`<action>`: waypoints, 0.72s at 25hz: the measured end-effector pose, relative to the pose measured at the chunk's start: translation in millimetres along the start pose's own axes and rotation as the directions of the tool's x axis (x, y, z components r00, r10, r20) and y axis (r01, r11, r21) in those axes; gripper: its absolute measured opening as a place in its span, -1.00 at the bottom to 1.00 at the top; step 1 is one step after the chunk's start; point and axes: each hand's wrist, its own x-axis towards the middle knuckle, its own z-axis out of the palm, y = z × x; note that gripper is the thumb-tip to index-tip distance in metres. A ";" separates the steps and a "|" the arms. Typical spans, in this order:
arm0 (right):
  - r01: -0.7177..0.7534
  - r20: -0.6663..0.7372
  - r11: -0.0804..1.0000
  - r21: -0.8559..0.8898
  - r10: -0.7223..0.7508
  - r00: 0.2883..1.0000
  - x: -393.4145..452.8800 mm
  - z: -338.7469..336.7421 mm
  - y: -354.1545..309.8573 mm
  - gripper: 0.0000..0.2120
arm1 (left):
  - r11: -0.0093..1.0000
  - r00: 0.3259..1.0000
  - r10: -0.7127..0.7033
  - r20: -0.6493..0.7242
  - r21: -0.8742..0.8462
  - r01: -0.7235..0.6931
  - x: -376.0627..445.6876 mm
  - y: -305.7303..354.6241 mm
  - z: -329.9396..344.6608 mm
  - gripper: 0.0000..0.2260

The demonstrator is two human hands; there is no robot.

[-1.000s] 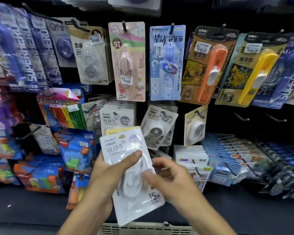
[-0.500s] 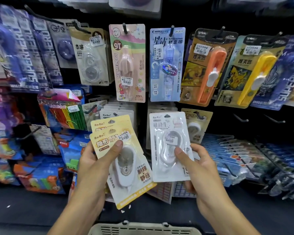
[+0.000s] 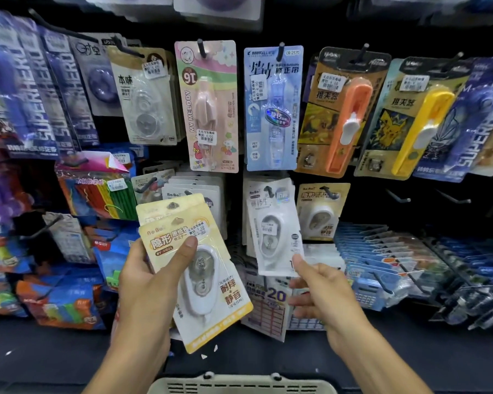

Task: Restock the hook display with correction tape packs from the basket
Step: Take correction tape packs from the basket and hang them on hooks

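Note:
My left hand [image 3: 154, 282] grips two stacked yellow correction tape packs [image 3: 208, 280], thumb across the front one, held low in front of the display. A white correction tape pack [image 3: 273, 231] hangs on a hook [image 3: 268, 191] in the middle row, in front of more white packs. My right hand [image 3: 322, 291] is just below it, the thumb tip touching the pack's lower right corner, the other fingers loosely curled and holding nothing. Right of it a single yellow pack [image 3: 319, 214] hangs on its own hook. The basket's beige rim [image 3: 239, 386] shows at the bottom edge.
The upper row holds pink [image 3: 208, 109], blue [image 3: 273, 109], orange [image 3: 345, 115] and yellow [image 3: 410, 120] carded correction tapes. Two bare hooks [image 3: 399, 196] stick out right of the single yellow pack. Calculators [image 3: 373, 288] and coloured packets [image 3: 97, 197] fill the lower rows.
My right hand took the white pack off the stack, lifted it to the middle-row hook and hung it, then dropped to its lower corner. My left hand keeps the yellow packs.

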 end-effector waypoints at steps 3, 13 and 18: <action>0.072 0.333 0.995 -0.062 -0.048 0.942 -16.5 5.8 -0.8 -0.48 | 0.999 0.997 -0.046 0.067 0.007 0.046 -7.1 -4.9 5.9 -0.51; 0.280 -0.048 0.945 0.169 -0.276 0.960 -8.4 -37.1 -29.0 -0.81 | 0.987 0.963 -0.145 0.229 -0.038 0.157 -11.7 -5.0 16.5 -0.73; 0.308 -0.297 0.950 0.047 -0.282 0.912 0.3 -62.9 -30.8 -0.89 | 0.985 0.972 -0.170 0.165 -0.014 0.174 -7.2 -2.7 11.7 -0.77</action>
